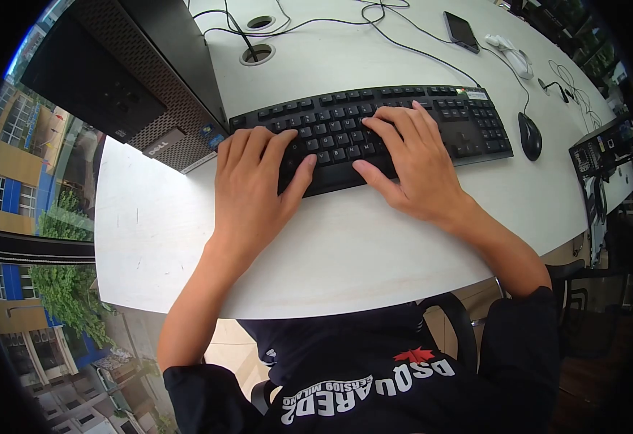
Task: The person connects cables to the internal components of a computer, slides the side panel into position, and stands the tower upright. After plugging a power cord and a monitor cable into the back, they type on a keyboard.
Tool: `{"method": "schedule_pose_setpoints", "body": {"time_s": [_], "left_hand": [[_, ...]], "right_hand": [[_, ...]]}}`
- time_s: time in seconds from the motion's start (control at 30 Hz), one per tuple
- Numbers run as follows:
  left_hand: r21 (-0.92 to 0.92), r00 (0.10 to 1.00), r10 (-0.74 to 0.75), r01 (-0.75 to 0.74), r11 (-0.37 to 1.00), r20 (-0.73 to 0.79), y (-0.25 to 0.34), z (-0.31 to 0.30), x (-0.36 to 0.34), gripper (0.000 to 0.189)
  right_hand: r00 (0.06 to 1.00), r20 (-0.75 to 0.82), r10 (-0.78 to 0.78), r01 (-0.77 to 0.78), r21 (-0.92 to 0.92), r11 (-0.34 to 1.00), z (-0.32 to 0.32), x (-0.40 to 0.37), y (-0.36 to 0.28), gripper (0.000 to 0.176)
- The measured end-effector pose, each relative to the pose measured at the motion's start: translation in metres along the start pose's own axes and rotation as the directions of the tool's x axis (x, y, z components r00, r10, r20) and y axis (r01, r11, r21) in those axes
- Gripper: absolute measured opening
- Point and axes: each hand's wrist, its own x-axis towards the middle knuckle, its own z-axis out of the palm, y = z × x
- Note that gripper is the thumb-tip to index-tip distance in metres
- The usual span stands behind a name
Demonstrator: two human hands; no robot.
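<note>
A black keyboard (338,173) lies on the white table (331,253). My left hand (251,181) rests over its left end, fingers spread and curved onto the keys, the thumb near the bottom row. Over the middle and right of the letter keys is my right hand (421,163), its fingers apart and bent, its thumb at the keyboard's front edge. Neither hand grips anything. Some keys are hidden beneath the fingers.
A black Dell computer tower (135,72) stands left of the keyboard. To the right lies a black mouse (529,137). Farther back are a phone (462,31), a white cable bundle (511,56), loose black cables and two round table holes. A window is at the left.
</note>
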Motion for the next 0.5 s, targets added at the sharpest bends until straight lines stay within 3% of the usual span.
{"method": "schedule_pose_setpoints", "body": {"time_s": [0.3, 0.5], "left_hand": [[0.056, 0.999, 0.042, -0.042, 0.998, -0.014, 0.0022, 0.0057, -0.0029, 0.037], [0.030, 1.000, 0.012, -0.012, 0.999, -0.014, 0.0078, 0.0084, -0.0041, 0.037]], "right_hand": [[0.998, 0.061, 0.011, -0.007, -0.062, 0.998, -0.0009, -0.0009, -0.0034, 0.059], [0.999, -0.018, -0.036, 0.036, 0.029, 0.999, 0.0035, -0.0016, -0.0071, 0.060]]}}
